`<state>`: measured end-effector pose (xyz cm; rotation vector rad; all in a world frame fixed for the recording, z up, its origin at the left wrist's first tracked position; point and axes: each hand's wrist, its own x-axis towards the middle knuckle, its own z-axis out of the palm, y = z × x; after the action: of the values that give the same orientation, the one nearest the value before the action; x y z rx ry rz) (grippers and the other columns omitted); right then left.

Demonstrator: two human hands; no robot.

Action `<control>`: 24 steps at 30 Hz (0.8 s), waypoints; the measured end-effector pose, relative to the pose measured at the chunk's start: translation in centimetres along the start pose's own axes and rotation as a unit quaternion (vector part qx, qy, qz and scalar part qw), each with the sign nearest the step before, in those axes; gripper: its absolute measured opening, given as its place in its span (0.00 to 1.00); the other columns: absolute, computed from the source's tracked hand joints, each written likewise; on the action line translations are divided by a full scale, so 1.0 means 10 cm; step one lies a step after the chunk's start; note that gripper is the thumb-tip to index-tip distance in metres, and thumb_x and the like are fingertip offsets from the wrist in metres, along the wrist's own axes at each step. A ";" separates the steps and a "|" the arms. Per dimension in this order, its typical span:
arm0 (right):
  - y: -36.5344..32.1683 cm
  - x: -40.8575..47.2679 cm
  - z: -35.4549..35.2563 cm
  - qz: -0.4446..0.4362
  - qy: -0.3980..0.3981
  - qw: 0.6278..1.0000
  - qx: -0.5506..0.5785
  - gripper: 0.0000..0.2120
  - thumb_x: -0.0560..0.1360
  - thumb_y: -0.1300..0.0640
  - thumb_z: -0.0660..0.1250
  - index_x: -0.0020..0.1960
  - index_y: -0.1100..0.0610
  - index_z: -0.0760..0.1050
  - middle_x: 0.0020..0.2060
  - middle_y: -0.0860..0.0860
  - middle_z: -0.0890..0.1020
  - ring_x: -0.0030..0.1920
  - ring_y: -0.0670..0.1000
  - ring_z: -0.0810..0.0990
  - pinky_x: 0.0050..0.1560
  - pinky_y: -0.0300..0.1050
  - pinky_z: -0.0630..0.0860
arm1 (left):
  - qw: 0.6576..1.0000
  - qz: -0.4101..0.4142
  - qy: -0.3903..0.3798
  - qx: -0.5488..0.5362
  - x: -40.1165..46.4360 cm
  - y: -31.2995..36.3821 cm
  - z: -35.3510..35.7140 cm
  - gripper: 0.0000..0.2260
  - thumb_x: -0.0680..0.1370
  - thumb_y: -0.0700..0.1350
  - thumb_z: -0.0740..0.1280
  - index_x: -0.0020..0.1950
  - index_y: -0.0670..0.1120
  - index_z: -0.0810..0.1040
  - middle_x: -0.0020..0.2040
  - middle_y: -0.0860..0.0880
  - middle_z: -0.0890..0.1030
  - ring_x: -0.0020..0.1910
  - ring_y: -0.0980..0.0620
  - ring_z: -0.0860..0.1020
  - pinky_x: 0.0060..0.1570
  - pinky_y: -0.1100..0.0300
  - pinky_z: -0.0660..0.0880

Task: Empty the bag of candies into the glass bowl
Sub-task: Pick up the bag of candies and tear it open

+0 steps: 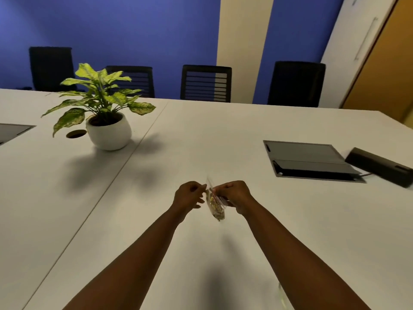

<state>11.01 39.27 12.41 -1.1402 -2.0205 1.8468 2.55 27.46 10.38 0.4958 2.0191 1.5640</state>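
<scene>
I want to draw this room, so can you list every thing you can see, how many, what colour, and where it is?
table: one, white, fills the lower view
plant: one, green leaves in a white pot, far left of the table
chairs: four, black, along the table's far side
wall: blue with a cream stripe, behind the chairs
door: one, tan, far right
cable hatch: one, dark grey, set in the table at right
box: one, black, right of the hatch
bag of candies: one, clear, candies look yellowish, held above the table
left hand: pinches the bag's top
right hand: grips the bag's top

The glass bowl cannot be made out.
</scene>
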 end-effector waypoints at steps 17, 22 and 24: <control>0.21 -0.11 -0.45 -0.003 0.027 0.999 0.038 0.08 0.70 0.63 0.72 0.34 0.58 0.78 0.36 0.55 0.82 0.36 0.52 0.81 0.40 0.47 0.82 | 0.994 -0.008 -0.101 0.050 -0.02 0.15 0.63 0.14 0.80 0.45 0.58 0.35 0.47 0.74 0.34 0.48 0.76 0.34 0.51 0.76 0.34 0.61 0.74; 0.20 -0.14 -0.41 -0.098 0.135 0.975 -0.147 0.06 0.71 0.60 0.69 0.43 0.63 0.83 0.44 0.57 0.86 0.47 0.56 0.84 0.50 0.48 0.81 | 0.986 0.031 -0.056 0.155 0.00 0.17 0.73 0.13 0.78 0.43 0.59 0.36 0.41 0.74 0.38 0.41 0.77 0.40 0.46 0.75 0.51 0.45 0.78; 0.21 -0.16 -0.38 -0.117 0.157 0.963 -0.187 0.07 0.71 0.60 0.68 0.44 0.63 0.83 0.44 0.57 0.86 0.47 0.55 0.84 0.45 0.41 0.77 | 0.981 0.045 -0.040 0.186 0.00 0.17 0.76 0.14 0.77 0.42 0.59 0.32 0.42 0.72 0.36 0.41 0.76 0.39 0.46 0.75 0.49 0.46 0.77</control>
<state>15.25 41.06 11.92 -1.1326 -2.2467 1.1215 7.14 33.71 10.57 0.7879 2.2615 1.1914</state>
